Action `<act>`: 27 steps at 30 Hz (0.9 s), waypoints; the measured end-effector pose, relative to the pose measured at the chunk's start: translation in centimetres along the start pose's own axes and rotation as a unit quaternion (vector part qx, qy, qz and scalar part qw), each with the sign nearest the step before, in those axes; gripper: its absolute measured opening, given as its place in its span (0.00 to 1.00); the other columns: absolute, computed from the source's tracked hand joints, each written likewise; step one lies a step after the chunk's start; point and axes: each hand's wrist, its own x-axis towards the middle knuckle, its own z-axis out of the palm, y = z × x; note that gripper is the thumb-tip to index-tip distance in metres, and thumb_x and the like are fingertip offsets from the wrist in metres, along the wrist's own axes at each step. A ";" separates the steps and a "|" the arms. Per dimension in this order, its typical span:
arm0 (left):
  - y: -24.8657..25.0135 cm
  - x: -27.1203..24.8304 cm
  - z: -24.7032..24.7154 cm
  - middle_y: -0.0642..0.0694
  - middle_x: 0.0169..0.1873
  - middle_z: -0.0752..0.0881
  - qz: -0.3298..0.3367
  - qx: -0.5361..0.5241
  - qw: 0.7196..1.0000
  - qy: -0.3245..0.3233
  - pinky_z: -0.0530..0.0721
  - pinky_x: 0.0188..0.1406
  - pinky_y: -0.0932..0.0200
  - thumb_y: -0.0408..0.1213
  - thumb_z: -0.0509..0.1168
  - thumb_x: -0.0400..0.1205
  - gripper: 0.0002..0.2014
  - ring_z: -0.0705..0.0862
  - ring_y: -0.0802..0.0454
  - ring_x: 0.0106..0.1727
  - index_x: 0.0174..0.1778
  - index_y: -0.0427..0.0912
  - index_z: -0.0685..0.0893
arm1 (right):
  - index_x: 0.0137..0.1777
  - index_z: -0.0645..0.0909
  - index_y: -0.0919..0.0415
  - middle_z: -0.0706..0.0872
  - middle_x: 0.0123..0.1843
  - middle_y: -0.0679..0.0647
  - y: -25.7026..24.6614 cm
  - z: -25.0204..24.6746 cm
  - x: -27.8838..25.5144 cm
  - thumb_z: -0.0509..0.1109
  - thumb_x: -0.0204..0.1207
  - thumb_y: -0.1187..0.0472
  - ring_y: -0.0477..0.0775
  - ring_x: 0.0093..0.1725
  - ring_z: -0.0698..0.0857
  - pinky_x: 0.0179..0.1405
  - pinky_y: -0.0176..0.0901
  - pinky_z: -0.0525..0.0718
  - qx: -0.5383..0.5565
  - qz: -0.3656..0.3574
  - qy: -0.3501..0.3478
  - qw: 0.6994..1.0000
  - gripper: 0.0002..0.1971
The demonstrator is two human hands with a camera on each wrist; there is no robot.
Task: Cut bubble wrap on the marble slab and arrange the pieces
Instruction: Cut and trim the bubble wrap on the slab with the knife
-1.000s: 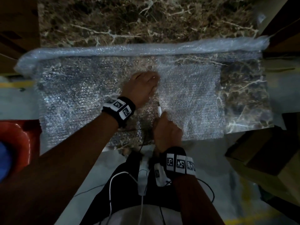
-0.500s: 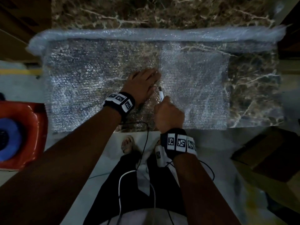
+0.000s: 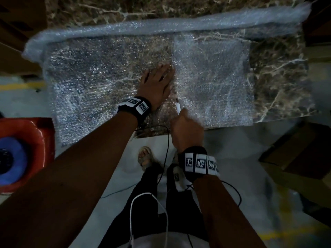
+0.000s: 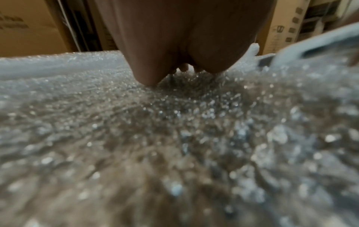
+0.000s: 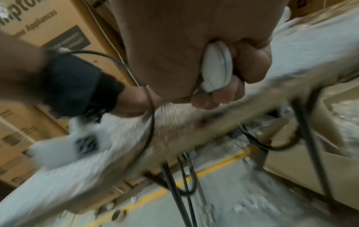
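A dark brown marble slab with pale veins (image 3: 279,83) carries a wide clear sheet of bubble wrap (image 3: 100,83), whose far edge ends in a long rolled-up bundle of the same wrap (image 3: 161,25) lying across the slab. On the right part of the sheet lies a paler rectangular piece of bubble wrap (image 3: 213,77), its left edge running toward the near side of the slab.

The left hand (image 3: 156,85) lies flat on the sheet just left of that edge, fingers stretched out and together, palm pressing the wrap down; the left wrist view shows the palm (image 4: 174,38) against the bubbles.

The right hand (image 3: 187,129) is closed into a fist round a small white-handled cutter (image 3: 178,108), with the tool's tip pointing away from the person at the seam between sheet and piece, near the front edge of the slab. In the right wrist view the white handle (image 5: 216,67) sits clamped between curled fingers and palm. The blade itself is too small and blurred to tell.

Both wrists wear black bands with black-and-white square markers. At the left edge of the head view, off the slab, sits a red plastic object (image 3: 35,133) with a blue round thing (image 3: 12,161) on it. Brown cardboard boxes (image 3: 302,154) stand to the right on the floor.
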 end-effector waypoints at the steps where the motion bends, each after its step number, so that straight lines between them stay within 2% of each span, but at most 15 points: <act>1: -0.1 0.0 0.0 0.50 0.90 0.52 0.003 0.002 1.000 -0.001 0.48 0.86 0.37 0.52 0.46 0.93 0.28 0.52 0.45 0.90 0.91 0.54 0.52 | 0.69 0.73 0.64 0.90 0.43 0.59 0.4 0.5 -1.2 0.59 0.86 0.56 0.64 0.40 0.90 0.35 0.51 0.83 -0.013 -0.002 -0.005 1.000 0.16; 3: -0.1 -0.1 -0.1 0.51 0.91 0.50 0.007 0.002 1.000 -0.004 0.46 0.86 0.37 0.52 0.45 0.93 0.28 0.51 0.45 0.90 0.91 0.54 0.51 | 0.71 0.73 0.65 0.91 0.45 0.60 0.9 1.0 -3.0 0.60 0.87 0.55 0.66 0.41 0.91 0.36 0.52 0.83 -0.027 0.006 -0.014 1.000 0.18; 5: 0.3 -0.3 -0.3 0.48 0.91 0.49 0.003 0.003 1.000 -0.009 0.44 0.87 0.38 0.53 0.43 0.93 0.29 0.49 0.44 0.90 0.91 0.51 0.51 | 0.77 0.69 0.65 0.91 0.46 0.59 1.1 1.2 -4.1 0.57 0.90 0.51 0.65 0.43 0.91 0.35 0.50 0.78 -0.033 0.011 -0.018 0.999 0.23; 8: 2.3 -1.1 -0.6 0.41 0.90 0.47 0.002 0.003 1.000 0.000 0.41 0.88 0.37 0.61 0.43 0.90 0.36 0.45 0.40 0.91 0.91 0.43 0.49 | 0.81 0.65 0.64 0.91 0.49 0.58 1.2 1.3 -4.5 0.52 0.91 0.48 0.65 0.46 0.91 0.37 0.49 0.70 -0.049 0.009 -0.002 0.999 0.26; 11: 4.0 -2.4 -0.1 0.39 0.90 0.50 0.023 -0.010 1.000 0.001 0.43 0.88 0.40 0.60 0.51 0.90 0.39 0.48 0.40 0.90 0.90 0.39 0.51 | 0.83 0.62 0.65 0.91 0.52 0.59 1.2 1.6 -4.6 0.51 0.90 0.49 0.65 0.49 0.90 0.39 0.51 0.72 -0.038 0.005 -0.006 0.999 0.27; 13: 4.0 -3.1 0.6 0.42 0.91 0.49 0.012 -0.013 1.000 -0.011 0.45 0.88 0.41 0.58 0.54 0.90 0.38 0.48 0.44 0.91 0.91 0.41 0.51 | 0.83 0.62 0.66 0.91 0.51 0.59 1.3 1.9 -4.6 0.52 0.90 0.50 0.66 0.48 0.90 0.40 0.52 0.77 -0.030 0.006 -0.005 1.000 0.27; 15: 3.6 -3.3 1.2 0.47 0.91 0.47 -0.001 -0.015 1.000 -0.026 0.44 0.87 0.41 0.60 0.53 0.89 0.39 0.46 0.47 0.91 0.91 0.46 0.48 | 0.81 0.67 0.66 0.90 0.45 0.59 1.4 2.4 -4.9 0.54 0.89 0.51 0.66 0.43 0.91 0.37 0.51 0.78 -0.023 0.015 0.006 1.000 0.26; 16: 3.5 -3.3 1.4 0.49 0.91 0.46 -0.003 -0.015 0.999 -0.029 0.43 0.87 0.41 0.62 0.52 0.89 0.39 0.45 0.49 0.91 0.91 0.48 0.46 | 0.79 0.72 0.66 0.90 0.39 0.58 1.4 2.6 -5.3 0.56 0.87 0.53 0.65 0.37 0.90 0.33 0.49 0.77 -0.028 0.020 0.025 0.999 0.25; 18: 3.5 -3.2 1.5 0.50 0.91 0.44 -0.001 -0.012 1.000 -0.029 0.43 0.88 0.41 0.64 0.48 0.89 0.38 0.43 0.50 0.91 0.91 0.49 0.45 | 0.66 0.85 0.64 0.83 0.25 0.54 1.5 3.3 -6.3 0.58 0.80 0.55 0.59 0.21 0.83 0.24 0.41 0.69 -0.054 0.036 0.075 0.995 0.22; 19: 3.5 -3.2 1.5 0.50 0.91 0.44 0.001 -0.011 0.999 -0.030 0.42 0.88 0.41 0.64 0.47 0.89 0.38 0.43 0.50 0.91 0.91 0.49 0.45 | 0.59 0.88 0.61 0.79 0.20 0.51 1.6 3.9 -6.8 0.59 0.77 0.56 0.57 0.16 0.79 0.22 0.38 0.64 -0.072 0.039 0.099 0.992 0.20; 20: 3.5 -3.3 1.5 0.50 0.91 0.44 0.002 -0.013 0.999 -0.029 0.42 0.88 0.42 0.65 0.46 0.89 0.39 0.43 0.50 0.91 0.91 0.48 0.44 | 0.53 0.89 0.59 0.78 0.19 0.50 1.8 4.4 -7.3 0.61 0.74 0.56 0.55 0.14 0.77 0.22 0.37 0.62 -0.092 0.040 0.115 0.988 0.17; 22: 3.5 -3.4 1.5 0.50 0.91 0.44 0.002 -0.013 1.000 -0.027 0.41 0.88 0.42 0.65 0.44 0.89 0.39 0.43 0.50 0.91 0.91 0.48 0.44 | 0.51 0.88 0.58 0.79 0.19 0.51 2.3 4.8 -8.1 0.73 0.69 0.57 0.56 0.14 0.78 0.20 0.36 0.66 -0.106 0.038 0.129 0.985 0.12; 24: 3.5 -3.5 1.6 0.50 0.91 0.45 0.001 -0.005 1.000 -0.020 0.42 0.88 0.42 0.66 0.44 0.89 0.38 0.43 0.50 0.91 0.91 0.48 0.44 | 0.53 0.87 0.61 0.81 0.20 0.54 2.7 4.8 -8.8 0.80 0.64 0.58 0.58 0.16 0.80 0.19 0.38 0.72 -0.076 0.046 0.110 0.990 0.17; 27: 3.5 -3.5 1.7 0.49 0.91 0.45 0.002 0.000 1.000 -0.017 0.43 0.88 0.41 0.65 0.43 0.90 0.38 0.43 0.50 0.91 0.91 0.48 0.43 | 0.58 0.84 0.63 0.83 0.24 0.58 2.9 5.2 -9.9 0.79 0.68 0.58 0.62 0.20 0.83 0.22 0.42 0.74 -0.023 0.057 0.081 0.995 0.20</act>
